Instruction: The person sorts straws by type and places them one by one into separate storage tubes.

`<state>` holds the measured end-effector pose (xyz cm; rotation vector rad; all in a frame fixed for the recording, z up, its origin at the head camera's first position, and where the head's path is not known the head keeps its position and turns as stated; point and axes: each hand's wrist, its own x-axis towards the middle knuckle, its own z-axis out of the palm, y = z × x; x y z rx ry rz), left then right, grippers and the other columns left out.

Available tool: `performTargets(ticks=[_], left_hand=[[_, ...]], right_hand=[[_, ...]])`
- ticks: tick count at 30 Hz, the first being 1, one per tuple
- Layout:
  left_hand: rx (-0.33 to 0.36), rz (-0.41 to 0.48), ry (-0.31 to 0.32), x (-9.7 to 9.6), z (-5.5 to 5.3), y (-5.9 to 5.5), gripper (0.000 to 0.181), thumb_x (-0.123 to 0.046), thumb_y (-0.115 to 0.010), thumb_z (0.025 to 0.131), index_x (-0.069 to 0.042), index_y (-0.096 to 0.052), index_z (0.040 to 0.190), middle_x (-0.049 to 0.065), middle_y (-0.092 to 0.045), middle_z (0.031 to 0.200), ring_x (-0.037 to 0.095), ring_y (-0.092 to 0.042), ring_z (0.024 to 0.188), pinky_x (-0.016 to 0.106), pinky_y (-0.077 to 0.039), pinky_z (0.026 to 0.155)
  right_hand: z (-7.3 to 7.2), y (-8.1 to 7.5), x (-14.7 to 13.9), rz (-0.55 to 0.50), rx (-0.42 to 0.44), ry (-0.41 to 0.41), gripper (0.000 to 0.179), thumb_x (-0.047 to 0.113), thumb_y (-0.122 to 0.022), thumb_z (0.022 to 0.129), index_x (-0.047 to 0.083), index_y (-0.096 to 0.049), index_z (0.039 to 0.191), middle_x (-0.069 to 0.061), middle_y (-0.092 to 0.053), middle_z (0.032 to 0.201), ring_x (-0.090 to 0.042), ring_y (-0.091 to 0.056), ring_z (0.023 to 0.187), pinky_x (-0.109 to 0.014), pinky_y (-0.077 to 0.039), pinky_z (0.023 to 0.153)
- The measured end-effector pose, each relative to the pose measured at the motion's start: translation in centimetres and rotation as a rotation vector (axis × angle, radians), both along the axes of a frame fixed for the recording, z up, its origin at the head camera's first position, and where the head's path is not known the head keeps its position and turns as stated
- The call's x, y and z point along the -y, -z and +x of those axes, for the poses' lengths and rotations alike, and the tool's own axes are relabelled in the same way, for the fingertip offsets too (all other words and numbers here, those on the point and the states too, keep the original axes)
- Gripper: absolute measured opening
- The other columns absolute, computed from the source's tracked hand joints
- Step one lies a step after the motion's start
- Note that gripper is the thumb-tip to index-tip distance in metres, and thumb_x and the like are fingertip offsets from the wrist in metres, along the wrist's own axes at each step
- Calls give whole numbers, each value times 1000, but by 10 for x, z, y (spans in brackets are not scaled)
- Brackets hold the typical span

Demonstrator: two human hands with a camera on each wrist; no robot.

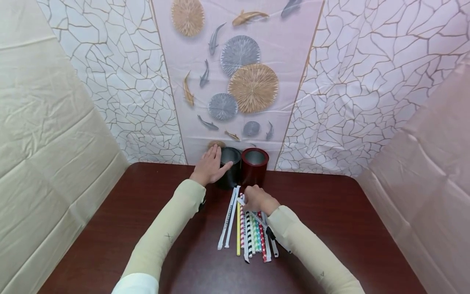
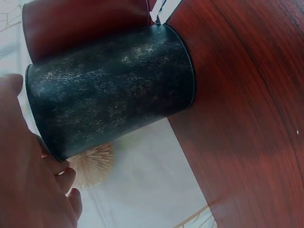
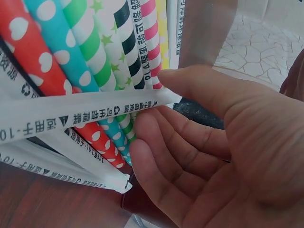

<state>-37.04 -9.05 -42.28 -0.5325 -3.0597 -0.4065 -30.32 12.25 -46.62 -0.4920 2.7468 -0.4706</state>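
A black cylindrical cup (image 1: 230,173) stands beside a dark red one (image 1: 254,169) at the table's back edge. My left hand (image 1: 211,165) rests at the black cup's rim, fingers extended and thumb over its mouth. In the left wrist view, fingertips (image 2: 66,178) touch near that rim. My right hand (image 1: 258,199) is over a row of straws, pinching the end of a paper-wrapped straw (image 3: 95,111) between thumb and fingers. That straw slants across the others. Below it lie a red straw with white hearts (image 3: 33,42), a blue dotted straw (image 3: 57,38) and a black-and-white striped straw (image 3: 127,35).
Two white wrapped straws (image 1: 228,218) lie left of the row, next to a yellow straw (image 1: 238,228). More wrapped straws (image 1: 273,245) lie at its right. The dark wooden table (image 1: 176,245) is bordered by a patterned cloth (image 1: 235,130) behind and plain cloth at both sides.
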Motion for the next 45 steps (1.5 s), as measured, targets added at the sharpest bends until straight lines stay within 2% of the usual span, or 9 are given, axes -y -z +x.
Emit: performTargets(ticks=[8,13,18,20,23,25,30,34,45], left_hand=[[0,-6,-9,0,-1,2,91,-65,-31,109,0,-10,168,20,-7,178,32,-8,167,49,-13,135],[-6,-19,-3,-2,-3,3,90,-65,-30,109,0,-9,168,19,-7,178,31,-8,167,47,-12,136],[-8,-34,-5,-4,-2,2,91,-65,-30,109,0,-10,168,19,-8,178,30,-8,167,46,-12,136],[-8,-39,-6,-5,-1,1,91,-66,-30,109,0,-10,168,19,-8,178,29,-8,167,46,-13,136],[-10,-47,-8,-4,1,1,92,-67,-30,108,0,-11,168,18,-8,178,29,-8,167,46,-13,136],[-14,-55,-8,-4,1,1,92,-67,-29,108,0,-11,168,19,-8,178,29,-9,167,45,-13,136],[-25,-67,-13,-2,1,1,92,-67,-28,108,1,-11,168,19,-9,178,30,-10,167,46,-14,135],[-21,-68,-13,-1,1,2,92,-67,-28,108,1,-11,168,20,-10,178,31,-10,167,46,-14,135],[-16,-64,-8,0,-2,2,92,-68,-27,108,1,-11,168,20,-9,178,31,-9,167,47,-13,135]], right_hand=[[2,-1,-2,-21,-6,-19,57,13,-80,93,19,-40,52,6,-26,48,-10,-18,46,-27,-24,47],[2,-5,-6,-14,-22,-25,51,15,-79,93,18,-47,54,6,-30,49,-10,-22,46,-27,-25,47],[2,-10,-11,-7,-35,-21,37,17,-80,94,13,-63,62,4,-44,55,-11,-36,50,-27,-35,51],[3,-14,-12,-14,-45,-19,23,18,-81,94,12,-72,73,3,-57,64,-11,-48,56,-27,-44,56],[4,-21,-14,-23,-67,-30,10,16,-81,93,11,-77,85,-1,-70,80,-13,-61,66,-29,-53,63],[4,-28,-15,-24,-82,-39,9,16,-80,93,10,-77,87,-3,-72,84,-14,-63,69,-31,-55,66],[2,-48,-16,-25,-107,-56,12,15,-79,93,10,-74,84,-4,-69,78,-16,-63,68,-31,-52,66],[0,-67,-16,-18,-141,-68,9,16,-79,93,9,-75,89,-4,-72,85,-15,-64,71,-32,-55,69],[-4,-135,-12,-23,-280,-73,10,17,-78,93,8,-75,91,-7,-77,91,-22,-70,87,-39,-59,81]])
